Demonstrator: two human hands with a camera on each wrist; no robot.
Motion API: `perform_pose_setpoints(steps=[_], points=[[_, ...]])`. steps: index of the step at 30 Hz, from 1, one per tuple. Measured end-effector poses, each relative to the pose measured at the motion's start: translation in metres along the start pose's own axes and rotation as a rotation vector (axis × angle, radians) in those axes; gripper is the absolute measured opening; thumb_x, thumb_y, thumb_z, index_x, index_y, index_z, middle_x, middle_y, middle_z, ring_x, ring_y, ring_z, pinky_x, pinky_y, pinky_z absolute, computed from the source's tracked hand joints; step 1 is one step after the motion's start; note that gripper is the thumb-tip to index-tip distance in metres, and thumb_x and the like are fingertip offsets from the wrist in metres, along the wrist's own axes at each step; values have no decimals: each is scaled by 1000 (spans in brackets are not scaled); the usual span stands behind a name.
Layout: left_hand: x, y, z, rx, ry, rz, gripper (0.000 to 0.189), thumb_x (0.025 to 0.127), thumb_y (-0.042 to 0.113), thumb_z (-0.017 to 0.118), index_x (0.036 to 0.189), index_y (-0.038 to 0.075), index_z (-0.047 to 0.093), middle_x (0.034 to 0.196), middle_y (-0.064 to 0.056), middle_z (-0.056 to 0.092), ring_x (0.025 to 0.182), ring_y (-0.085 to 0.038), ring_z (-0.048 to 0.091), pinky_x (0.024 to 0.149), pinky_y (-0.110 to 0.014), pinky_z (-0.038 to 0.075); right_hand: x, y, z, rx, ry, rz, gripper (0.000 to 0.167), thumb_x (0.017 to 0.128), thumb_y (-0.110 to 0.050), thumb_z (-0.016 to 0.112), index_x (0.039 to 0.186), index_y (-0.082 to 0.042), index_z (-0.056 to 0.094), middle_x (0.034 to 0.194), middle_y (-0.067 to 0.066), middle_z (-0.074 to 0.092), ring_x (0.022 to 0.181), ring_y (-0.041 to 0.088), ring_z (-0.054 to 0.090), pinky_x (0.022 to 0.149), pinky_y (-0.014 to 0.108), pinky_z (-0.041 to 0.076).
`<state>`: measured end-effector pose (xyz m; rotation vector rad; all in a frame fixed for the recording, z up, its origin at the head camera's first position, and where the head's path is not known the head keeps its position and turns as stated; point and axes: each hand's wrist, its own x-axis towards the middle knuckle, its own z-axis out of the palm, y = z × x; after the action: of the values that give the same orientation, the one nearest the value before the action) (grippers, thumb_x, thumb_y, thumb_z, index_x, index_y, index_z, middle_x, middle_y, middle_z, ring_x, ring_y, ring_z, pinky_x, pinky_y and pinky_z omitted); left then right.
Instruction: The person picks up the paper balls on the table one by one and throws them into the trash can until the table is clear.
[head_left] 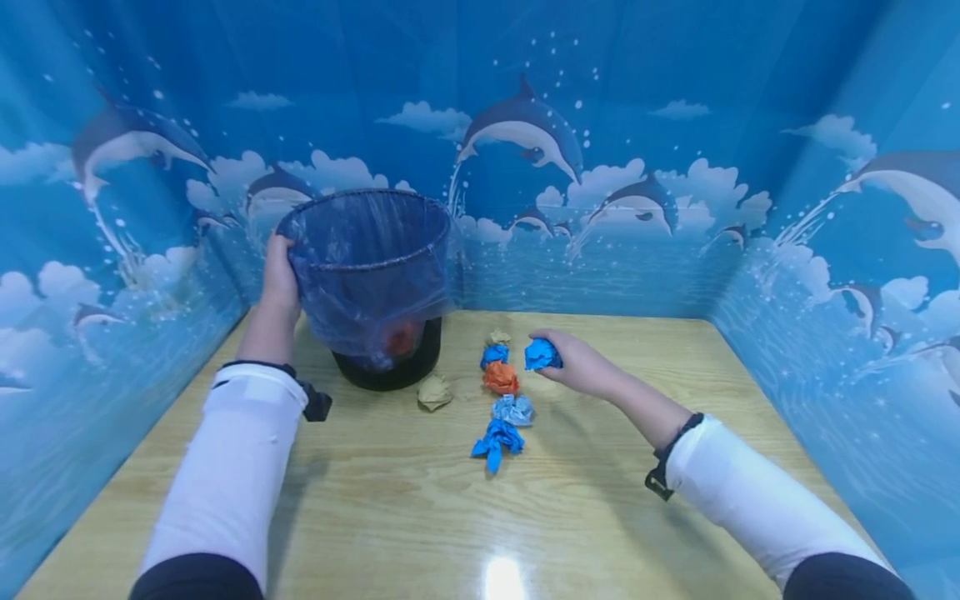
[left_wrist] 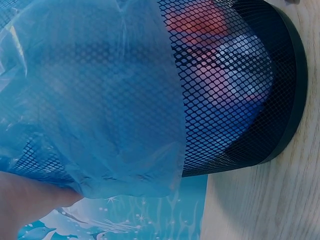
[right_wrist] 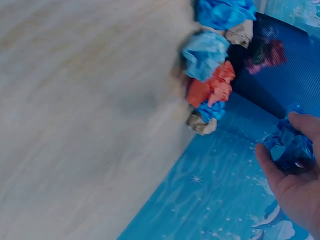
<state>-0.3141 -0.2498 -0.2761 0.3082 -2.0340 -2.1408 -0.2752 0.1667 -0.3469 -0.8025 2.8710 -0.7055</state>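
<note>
My left hand (head_left: 280, 279) grips the upper left side of a black mesh wastebasket (head_left: 431, 346) lined with a translucent blue bag (head_left: 352, 304). The bag is folded over its rim; in the left wrist view the hand (left_wrist: 32, 202) lies against the bag. Red, white and blue crumpled pieces (left_wrist: 235, 65) show through the mesh. My right hand (head_left: 577, 364) holds a blue crumpled paper ball (head_left: 542, 354) between thumb and fingers, raised beside a row of paper balls. In the right wrist view the held ball (right_wrist: 287, 147) sits at the fingertips.
The row runs toward me: a tan ball (head_left: 498, 337), a blue one (head_left: 495, 356), an orange one (head_left: 501, 378), a light blue one (head_left: 513, 409) and a spread blue one (head_left: 498, 442). Another tan ball (head_left: 434, 392) lies beside the basket. Dolphin-print curtains (head_left: 645, 275) enclose the wooden table (head_left: 397, 508).
</note>
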Motion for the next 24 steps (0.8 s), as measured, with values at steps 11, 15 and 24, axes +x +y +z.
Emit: perform_pose_setpoints(steps=[11, 15, 24], points=[[0, 0, 1, 30, 27, -9, 69, 98, 47, 22, 152, 32, -18, 160, 12, -22, 147, -12, -18, 120, -34, -3, 33, -24, -31, 12, 102, -22, 58, 91, -15, 66, 143, -5, 42, 142, 23, 46, 126, 40, 50, 99, 50, 44], [1, 0, 1, 28, 26, -7, 70, 98, 47, 22, 152, 32, -18, 159, 13, -23, 147, -11, -18, 120, -34, -2, 45, -35, -41, 23, 114, -29, 58, 92, -16, 66, 144, -6, 41, 144, 21, 45, 128, 38, 49, 101, 49, 44], [4, 1, 2, 19, 40, -14, 68, 98, 44, 23, 153, 32, -16, 159, 15, -21, 147, -9, -17, 120, -32, 1, 70, -57, -60, 34, 141, -48, 59, 94, -15, 63, 147, -8, 38, 148, 18, 42, 131, 34, 46, 103, 47, 42]])
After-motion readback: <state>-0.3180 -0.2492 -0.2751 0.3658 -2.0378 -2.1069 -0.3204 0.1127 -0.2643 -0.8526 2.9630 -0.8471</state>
